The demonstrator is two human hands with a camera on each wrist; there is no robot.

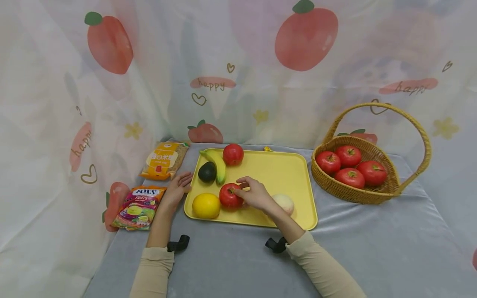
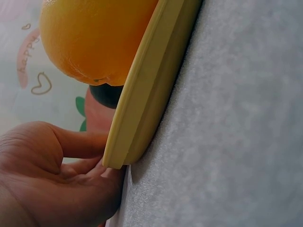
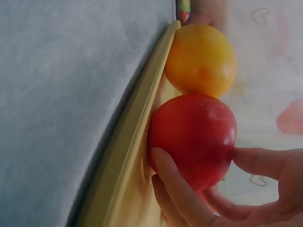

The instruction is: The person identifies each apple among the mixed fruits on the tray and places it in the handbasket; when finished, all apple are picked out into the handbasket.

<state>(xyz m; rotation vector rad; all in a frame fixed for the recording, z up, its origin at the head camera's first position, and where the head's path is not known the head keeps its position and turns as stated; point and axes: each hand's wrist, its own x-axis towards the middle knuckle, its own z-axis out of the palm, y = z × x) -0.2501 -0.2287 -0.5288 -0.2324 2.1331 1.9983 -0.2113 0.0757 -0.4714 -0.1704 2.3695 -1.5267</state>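
My right hand [image 1: 255, 194] holds a red apple [image 1: 230, 197] in the front part of a yellow tray [image 1: 268, 174]. In the right wrist view the thumb and fingers are spread around that apple [image 3: 194, 137], which sits against a yellow-orange fruit [image 3: 201, 59]. My left hand [image 1: 179, 188] grips the tray's left edge; the left wrist view has the thumb over the rim [image 2: 118, 137] and the fingers curled on its outer side. Behind the yellow-orange fruit lie a dark avocado [image 1: 207, 172], a banana [image 1: 220, 167] and a second red apple [image 1: 233, 154].
A pale round fruit [image 1: 284, 203] lies in the tray's front right, partly behind my right forearm. To the right stands a wicker basket [image 1: 335, 192] with a tall handle and several red fruits. Left of the tray are an orange food bag [image 1: 164, 161] and a FOX'S candy bag [image 1: 138, 209].
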